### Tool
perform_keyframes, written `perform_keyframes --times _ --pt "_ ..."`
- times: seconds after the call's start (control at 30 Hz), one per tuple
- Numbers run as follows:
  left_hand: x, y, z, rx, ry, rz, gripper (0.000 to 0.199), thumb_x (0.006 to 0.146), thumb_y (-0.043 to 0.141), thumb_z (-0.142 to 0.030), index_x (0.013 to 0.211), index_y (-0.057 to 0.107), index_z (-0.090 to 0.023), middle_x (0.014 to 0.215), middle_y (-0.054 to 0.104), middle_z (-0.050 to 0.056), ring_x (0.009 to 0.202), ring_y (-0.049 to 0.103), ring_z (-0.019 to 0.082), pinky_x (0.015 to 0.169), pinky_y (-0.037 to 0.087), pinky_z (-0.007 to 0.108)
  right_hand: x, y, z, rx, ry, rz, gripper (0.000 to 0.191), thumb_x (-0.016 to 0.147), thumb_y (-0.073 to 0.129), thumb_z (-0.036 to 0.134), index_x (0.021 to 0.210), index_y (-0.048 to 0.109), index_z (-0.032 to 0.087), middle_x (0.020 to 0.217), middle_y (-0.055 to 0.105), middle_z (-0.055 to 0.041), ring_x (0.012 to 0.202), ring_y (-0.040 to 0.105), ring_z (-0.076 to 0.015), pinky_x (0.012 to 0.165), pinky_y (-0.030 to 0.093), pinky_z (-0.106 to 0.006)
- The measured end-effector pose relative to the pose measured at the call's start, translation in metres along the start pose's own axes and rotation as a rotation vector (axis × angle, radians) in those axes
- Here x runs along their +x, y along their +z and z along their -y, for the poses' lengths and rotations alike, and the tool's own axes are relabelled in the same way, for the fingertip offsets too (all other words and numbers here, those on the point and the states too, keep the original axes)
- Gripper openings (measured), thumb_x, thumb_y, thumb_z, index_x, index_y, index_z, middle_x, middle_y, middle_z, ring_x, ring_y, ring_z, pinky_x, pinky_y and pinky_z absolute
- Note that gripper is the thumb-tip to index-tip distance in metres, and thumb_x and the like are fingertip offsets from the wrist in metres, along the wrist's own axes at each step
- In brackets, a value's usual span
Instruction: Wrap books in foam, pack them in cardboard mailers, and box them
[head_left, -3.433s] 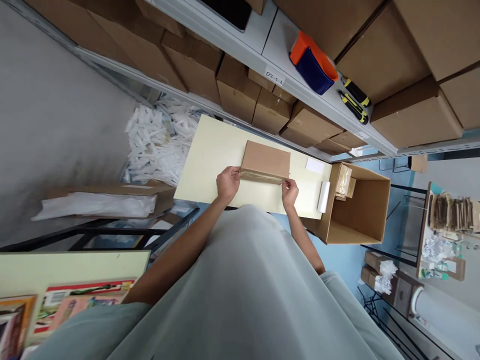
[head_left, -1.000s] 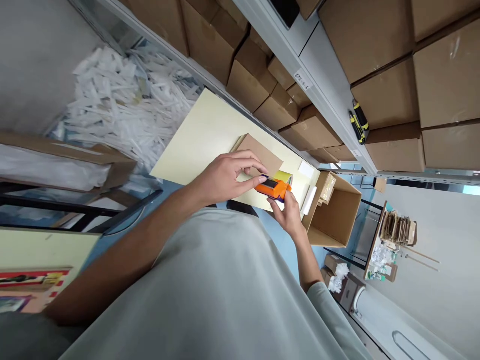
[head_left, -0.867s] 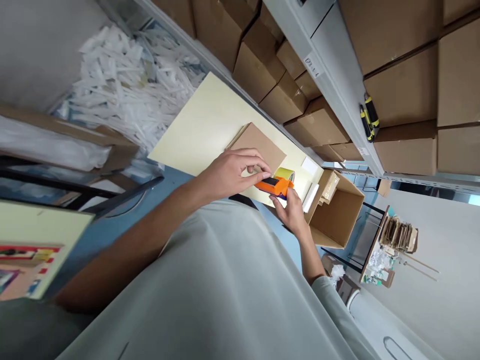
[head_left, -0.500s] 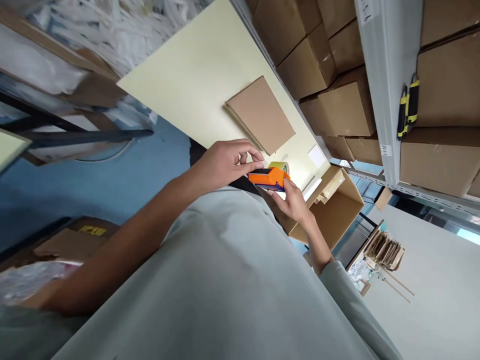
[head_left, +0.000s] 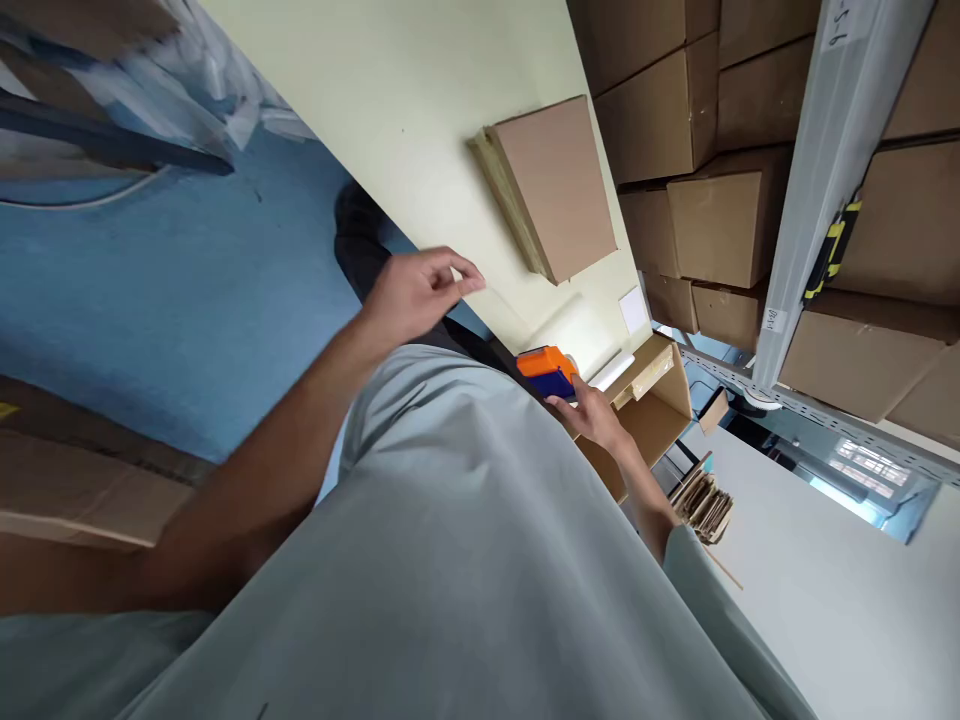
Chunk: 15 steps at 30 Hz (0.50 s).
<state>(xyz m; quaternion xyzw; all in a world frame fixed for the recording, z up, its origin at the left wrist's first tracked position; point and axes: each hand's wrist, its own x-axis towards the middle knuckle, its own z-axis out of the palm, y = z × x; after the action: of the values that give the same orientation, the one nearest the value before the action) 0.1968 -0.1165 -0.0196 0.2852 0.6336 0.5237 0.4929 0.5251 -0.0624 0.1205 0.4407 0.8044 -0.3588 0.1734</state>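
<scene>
My right hand (head_left: 594, 412) is wrapped around an orange and dark blue tape dispenser (head_left: 547, 370) at the table's near edge. My left hand (head_left: 420, 295) is closed in a pinch, thumb against forefinger. From its fingertips a faint strip of clear tape (head_left: 510, 308) seems to run toward the dispenser, though its outline is hard to see. Beyond the hands, a flat brown cardboard box (head_left: 559, 190) lies on the pale yellow table (head_left: 390, 110), apart from both hands.
An open carton (head_left: 660, 430) stands past the dispenser, with a white roll (head_left: 611, 370) beside it. Brown boxes (head_left: 645, 125) fill the shelf along the table's far side. Yellow-black cutters (head_left: 831, 255) hang on the grey shelf post (head_left: 814, 170). Blue floor (head_left: 217, 270) shows at left.
My left hand has drawn away from the dispenser to the left, widening the space between my hands. The dispenser has turned, showing more of its blue side. The camera view has shifted.
</scene>
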Motion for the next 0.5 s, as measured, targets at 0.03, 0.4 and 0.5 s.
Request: perform_keyframes --times 0.03,0.4,0.5 --pt "0.008 -0.002 0.006 0.005 0.003 0.004 0.028 0.089 0.083 -0.056 0.091 0.083 -0.028 0.066 0.063 0.001 0.062 0.056 0.019 0.060 0.046 0.034 -0.002 0.002 -0.009 -0.019 0.020 -0.025 0.048 0.108 0.060 0.075 0.101 0.064 0.028 0.070 0.062 0.0038 0.056 0.060 -0.0206 0.061 0.055 -0.033" --pt "0.072 0.043 0.048 -0.072 0.111 -0.072 0.027 0.083 0.089 -0.052 0.082 0.078 -0.027 0.081 0.074 0.004 0.078 0.066 0.023 0.076 0.057 0.039 0.045 0.072 -0.062 -0.107 0.253 -0.284 0.054 0.111 0.049 0.073 0.125 0.058 0.022 0.093 0.070 -0.0062 0.079 0.070 -0.0248 0.077 0.061 -0.039" --pt "0.082 0.054 0.053 -0.071 0.125 -0.108 0.024 0.084 0.088 -0.049 0.083 0.077 -0.028 0.086 0.075 0.005 0.078 0.065 0.022 0.078 0.058 0.040 0.053 0.086 -0.066 -0.097 0.271 -0.335 0.050 0.113 0.048 0.069 0.123 0.056 0.021 0.098 0.070 -0.0084 0.084 0.072 -0.0255 0.081 0.062 -0.040"
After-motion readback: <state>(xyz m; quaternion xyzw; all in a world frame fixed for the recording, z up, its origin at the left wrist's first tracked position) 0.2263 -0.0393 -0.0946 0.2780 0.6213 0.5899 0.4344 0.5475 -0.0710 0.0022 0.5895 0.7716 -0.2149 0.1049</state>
